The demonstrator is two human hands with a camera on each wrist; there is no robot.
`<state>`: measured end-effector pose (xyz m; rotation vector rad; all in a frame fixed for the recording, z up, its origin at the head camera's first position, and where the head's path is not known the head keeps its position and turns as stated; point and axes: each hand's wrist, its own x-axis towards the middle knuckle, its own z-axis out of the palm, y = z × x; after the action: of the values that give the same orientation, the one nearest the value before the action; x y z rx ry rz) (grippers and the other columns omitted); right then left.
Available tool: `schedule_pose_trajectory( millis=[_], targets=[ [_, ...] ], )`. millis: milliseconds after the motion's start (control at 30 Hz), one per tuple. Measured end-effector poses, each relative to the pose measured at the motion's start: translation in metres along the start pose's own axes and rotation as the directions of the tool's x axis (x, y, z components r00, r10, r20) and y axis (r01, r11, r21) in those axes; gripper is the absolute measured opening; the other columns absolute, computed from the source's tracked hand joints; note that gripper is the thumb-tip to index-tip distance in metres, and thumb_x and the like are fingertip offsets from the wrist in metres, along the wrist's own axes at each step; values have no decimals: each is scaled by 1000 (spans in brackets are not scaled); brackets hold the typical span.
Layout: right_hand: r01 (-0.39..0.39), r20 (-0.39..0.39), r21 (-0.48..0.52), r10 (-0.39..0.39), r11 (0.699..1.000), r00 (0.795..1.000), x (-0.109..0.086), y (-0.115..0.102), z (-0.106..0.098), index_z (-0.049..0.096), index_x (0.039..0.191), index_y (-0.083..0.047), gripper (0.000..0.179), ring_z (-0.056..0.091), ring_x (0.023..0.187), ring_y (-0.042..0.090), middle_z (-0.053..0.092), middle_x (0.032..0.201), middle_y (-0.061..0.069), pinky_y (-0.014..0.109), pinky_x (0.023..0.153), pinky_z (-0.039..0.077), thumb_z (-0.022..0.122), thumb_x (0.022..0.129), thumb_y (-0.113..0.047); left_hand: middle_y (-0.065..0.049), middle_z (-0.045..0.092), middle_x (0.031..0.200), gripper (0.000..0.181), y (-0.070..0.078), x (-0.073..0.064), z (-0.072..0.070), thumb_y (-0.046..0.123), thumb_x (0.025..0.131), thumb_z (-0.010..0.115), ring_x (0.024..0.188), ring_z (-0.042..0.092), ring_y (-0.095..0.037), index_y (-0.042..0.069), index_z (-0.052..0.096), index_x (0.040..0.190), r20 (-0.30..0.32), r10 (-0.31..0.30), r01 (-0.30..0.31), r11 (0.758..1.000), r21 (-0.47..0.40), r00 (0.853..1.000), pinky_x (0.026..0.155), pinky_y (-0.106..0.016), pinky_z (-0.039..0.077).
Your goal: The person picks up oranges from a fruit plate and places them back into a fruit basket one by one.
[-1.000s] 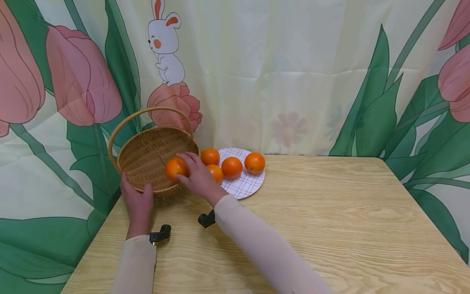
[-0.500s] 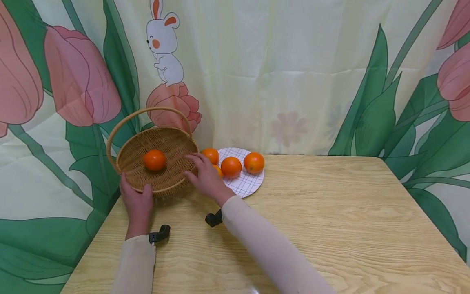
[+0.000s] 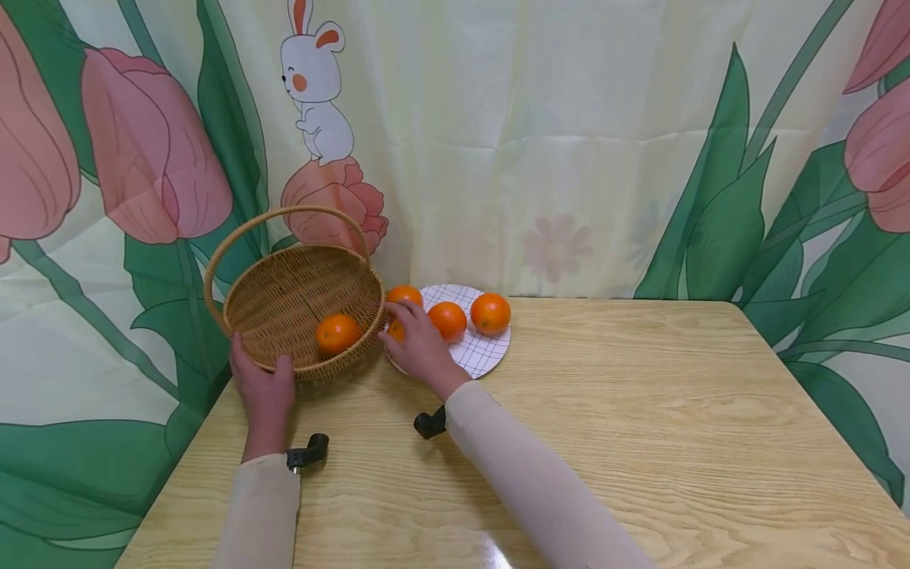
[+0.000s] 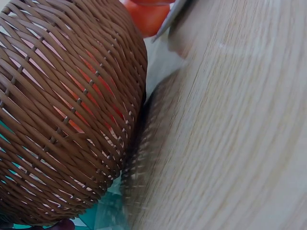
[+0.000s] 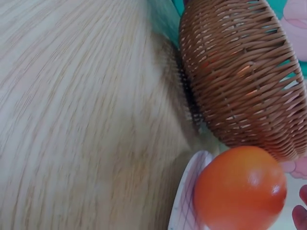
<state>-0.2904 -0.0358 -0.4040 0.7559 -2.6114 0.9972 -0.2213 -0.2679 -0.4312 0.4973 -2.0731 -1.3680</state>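
Observation:
A tilted wicker basket (image 3: 284, 288) with a hooped handle stands at the table's back left, its opening toward me. One orange (image 3: 337, 334) lies inside. My left hand (image 3: 265, 395) holds the basket's lower left rim; the left wrist view shows the woven underside (image 4: 67, 105). My right hand (image 3: 424, 352) is over the left part of a white checked plate (image 3: 486, 359), beside an orange (image 3: 396, 330) that it partly hides. In the right wrist view its fingertips (image 5: 301, 216) appear apart from the nearest orange (image 5: 240, 189).
Further oranges, a middle one (image 3: 448, 322), a right one (image 3: 490, 314) and a back left one (image 3: 404, 296), sit on or by the plate. Behind the wooden table (image 3: 675, 427) hangs a printed curtain (image 3: 569, 158). The basket's right side stands close to the plate.
My right hand let an orange go into the basket, then moved right to the plate. Inside, the orange rolled left, then back right. The left hand stayed on the basket.

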Motion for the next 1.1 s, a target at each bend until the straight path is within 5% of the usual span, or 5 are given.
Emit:
schedule_pose_trajectory(
  millis=[1100],
  targets=[
    [-38, 119, -163, 58, 986, 991, -13, 27, 14, 39, 136, -18, 64, 37, 127, 26, 31, 142, 11, 37, 104, 36, 67, 79, -32, 5, 11, 150, 72, -2, 0, 3, 19, 84, 47, 134, 22, -22, 28, 10, 145, -12, -17, 17, 1000, 16, 1000, 108, -44, 24]
  ],
)
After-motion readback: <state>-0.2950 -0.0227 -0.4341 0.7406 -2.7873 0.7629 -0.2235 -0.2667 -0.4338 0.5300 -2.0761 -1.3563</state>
